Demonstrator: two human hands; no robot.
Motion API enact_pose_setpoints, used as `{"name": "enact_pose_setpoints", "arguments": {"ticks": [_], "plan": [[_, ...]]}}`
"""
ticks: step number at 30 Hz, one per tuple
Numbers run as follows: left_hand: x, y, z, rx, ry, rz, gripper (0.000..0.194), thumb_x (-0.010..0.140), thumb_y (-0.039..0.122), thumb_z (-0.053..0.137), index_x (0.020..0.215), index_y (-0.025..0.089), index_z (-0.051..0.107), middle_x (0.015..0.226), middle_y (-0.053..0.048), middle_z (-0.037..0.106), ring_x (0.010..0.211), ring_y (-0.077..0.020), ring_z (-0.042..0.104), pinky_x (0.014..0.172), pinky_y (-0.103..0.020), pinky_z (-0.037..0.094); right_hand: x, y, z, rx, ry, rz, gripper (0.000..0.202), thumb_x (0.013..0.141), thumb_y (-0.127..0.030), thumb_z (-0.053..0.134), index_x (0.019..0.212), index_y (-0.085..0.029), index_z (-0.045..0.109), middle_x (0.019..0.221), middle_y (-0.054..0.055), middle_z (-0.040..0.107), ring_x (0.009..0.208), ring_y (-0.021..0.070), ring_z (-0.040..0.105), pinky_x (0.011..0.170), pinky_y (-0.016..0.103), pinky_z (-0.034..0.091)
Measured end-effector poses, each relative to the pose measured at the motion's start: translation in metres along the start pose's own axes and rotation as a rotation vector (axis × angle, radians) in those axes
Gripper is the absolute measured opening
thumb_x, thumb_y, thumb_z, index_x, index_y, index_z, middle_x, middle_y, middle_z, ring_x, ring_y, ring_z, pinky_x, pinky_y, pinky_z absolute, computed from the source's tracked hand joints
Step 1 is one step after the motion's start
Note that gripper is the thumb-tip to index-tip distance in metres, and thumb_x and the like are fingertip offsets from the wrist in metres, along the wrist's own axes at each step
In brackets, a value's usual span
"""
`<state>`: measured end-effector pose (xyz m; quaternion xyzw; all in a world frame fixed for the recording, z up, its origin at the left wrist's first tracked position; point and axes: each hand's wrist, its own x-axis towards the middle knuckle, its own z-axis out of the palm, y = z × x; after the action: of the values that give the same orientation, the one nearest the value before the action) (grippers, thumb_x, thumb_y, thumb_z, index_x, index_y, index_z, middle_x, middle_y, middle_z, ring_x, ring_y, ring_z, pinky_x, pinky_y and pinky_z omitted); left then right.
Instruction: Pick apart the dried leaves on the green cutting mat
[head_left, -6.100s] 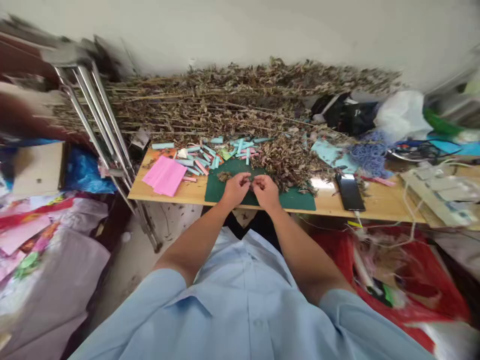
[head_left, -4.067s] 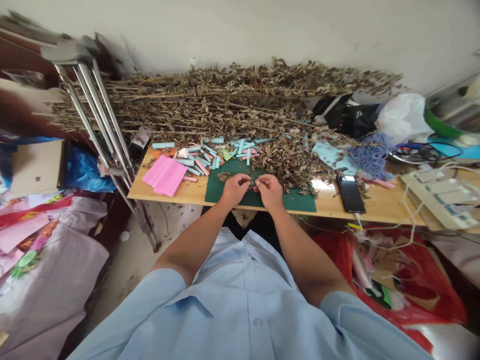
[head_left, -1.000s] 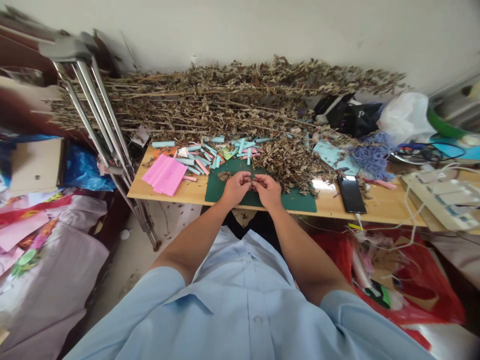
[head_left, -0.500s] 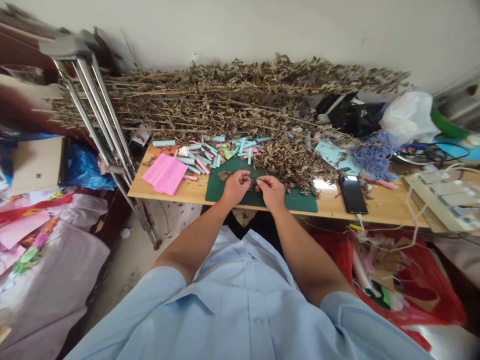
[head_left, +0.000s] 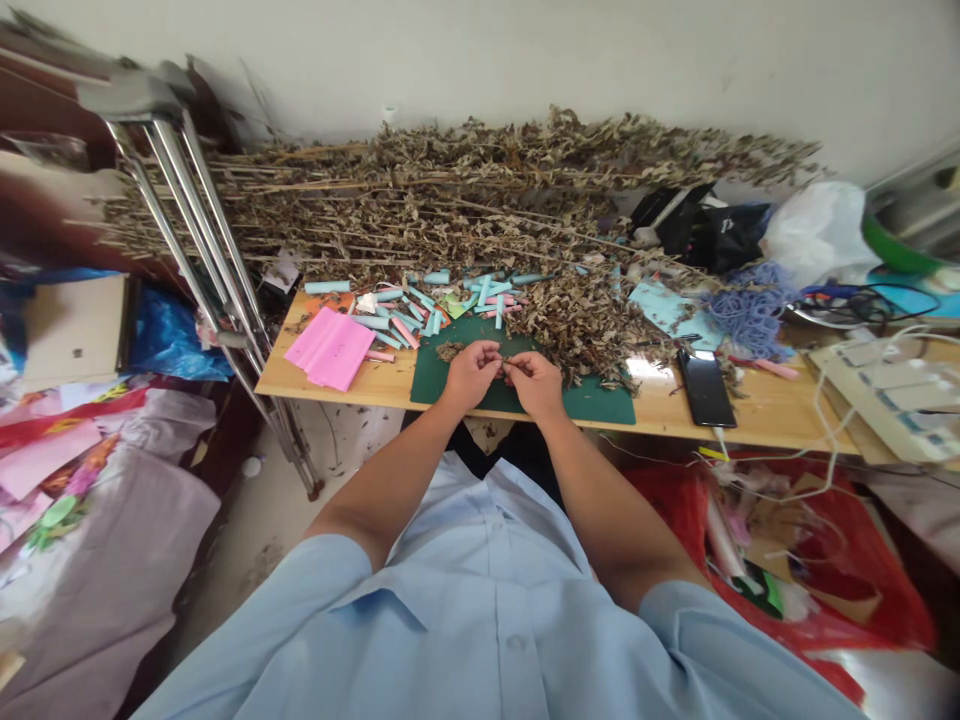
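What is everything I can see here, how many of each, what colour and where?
wall: one, whitish, back
table: one, light wood, middle
mat: one, green, under hands
dried stems: many, brown, behind table
loose leaves: many, brown, right of centre
paper rolls: many, blue and pink, left of centre
paper sheets: some, pink, table's left
phone: one, black, table's right
string: tangled, bluish, beyond phone
crutches: count unclear, silver and grey, left
plastic bag: one, white, far right
cloth: count unclear, greyish, lower left
other clutter: uncountable, mixed, both sides
shirt: one, light blue, bottom
left hand: one, bare, over mat
right hand: one, bare, beside it
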<state>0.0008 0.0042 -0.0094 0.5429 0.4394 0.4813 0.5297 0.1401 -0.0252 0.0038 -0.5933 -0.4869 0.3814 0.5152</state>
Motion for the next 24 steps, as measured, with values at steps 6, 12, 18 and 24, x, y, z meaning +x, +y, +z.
{"name": "enact_pose_setpoints", "arguments": {"ticks": [6,12,18,24], "plan": [[0.000,0.002,-0.001,0.009,-0.005,0.011,0.036,0.076,0.015,0.068,0.111,0.014,0.061,0.090,-0.004,0.066,0.080,-0.0116,0.064,0.076,-0.026,0.055,0.001,-0.002,0.000,-0.039,-0.014,0.013,0.014,0.074,-0.035,0.068,0.077,-0.021,0.072,0.065,0.001,0.069,0.061,0.0190,0.067,0.065,0.034,0.057],[0.001,0.004,0.000,-0.018,0.045,0.011,0.031,0.077,0.016,0.066,0.107,0.015,0.062,0.088,-0.003,0.065,0.075,-0.0112,0.063,0.071,-0.027,0.056,0.001,0.002,-0.001,0.002,-0.044,-0.049,0.019,0.075,-0.037,0.068,0.085,-0.023,0.076,0.089,0.004,0.074,0.068,0.0183,0.068,0.069,0.035,0.059],[0.001,0.007,0.002,-0.053,0.054,-0.019,0.031,0.078,0.016,0.064,0.109,0.015,0.060,0.086,-0.003,0.064,0.074,-0.0108,0.063,0.070,-0.027,0.057,0.000,0.006,-0.002,-0.023,-0.063,-0.072,0.023,0.078,-0.040,0.066,0.090,-0.023,0.076,0.099,0.004,0.073,0.073,0.0175,0.068,0.073,0.035,0.060],[0.000,0.011,0.003,0.101,0.011,0.009,0.037,0.076,0.009,0.061,0.113,0.014,0.059,0.083,-0.001,0.065,0.071,-0.0097,0.061,0.068,-0.022,0.052,0.000,0.006,-0.001,0.076,-0.018,-0.014,0.037,0.079,-0.041,0.065,0.111,-0.022,0.070,0.093,0.005,0.072,0.068,0.0169,0.066,0.066,0.034,0.060]]}}
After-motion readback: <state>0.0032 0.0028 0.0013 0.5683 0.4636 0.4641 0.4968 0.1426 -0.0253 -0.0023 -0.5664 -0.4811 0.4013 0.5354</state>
